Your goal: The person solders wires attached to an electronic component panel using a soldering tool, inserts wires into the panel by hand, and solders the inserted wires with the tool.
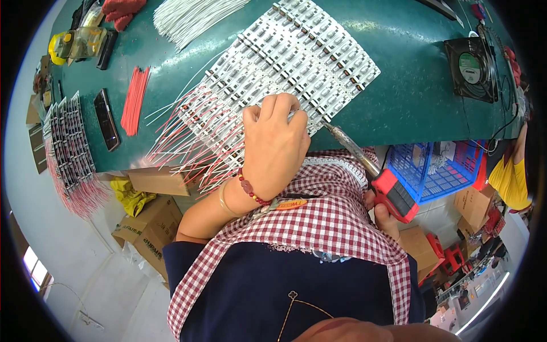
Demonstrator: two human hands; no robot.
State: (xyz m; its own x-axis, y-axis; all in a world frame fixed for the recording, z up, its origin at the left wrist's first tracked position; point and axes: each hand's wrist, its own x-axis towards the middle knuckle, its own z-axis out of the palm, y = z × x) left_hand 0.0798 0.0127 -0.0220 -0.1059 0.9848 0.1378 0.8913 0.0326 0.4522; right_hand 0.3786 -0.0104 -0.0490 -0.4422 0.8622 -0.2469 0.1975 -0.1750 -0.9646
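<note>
A sheet of white circuit boards [336,48] lies slantwise on a green table [410,117] in the upper middle of the frame, its surface set with rows of small dark parts. Thin red and white wires [191,134] fan out from its lower left side, some reaching past the table's edge.

The left hand [274,134] rests over the lower part of the sheet, near the middle of the frame, its fingers bent and drawn close together with the tips down at the boards. The tips are hidden behind the knuckles, so I cannot tell whether they pinch a wire or only press. A beaded bracelet [250,189] and a plain bangle [224,199] circle that wrist.

The right hand [386,221], right of centre, is closed around the red and black handle of a soldering iron [354,149]. Its metal barrel points up and left to the sheet's lower right edge, just beside the left hand.

At upper left are a bundle of white wires [191,20], a bunch of red wires [135,102] and a phone [106,119]; a second wired sheet [71,137] is at the far left. A black fan [470,68] stands at upper right, above a blue basket [423,174].
</note>
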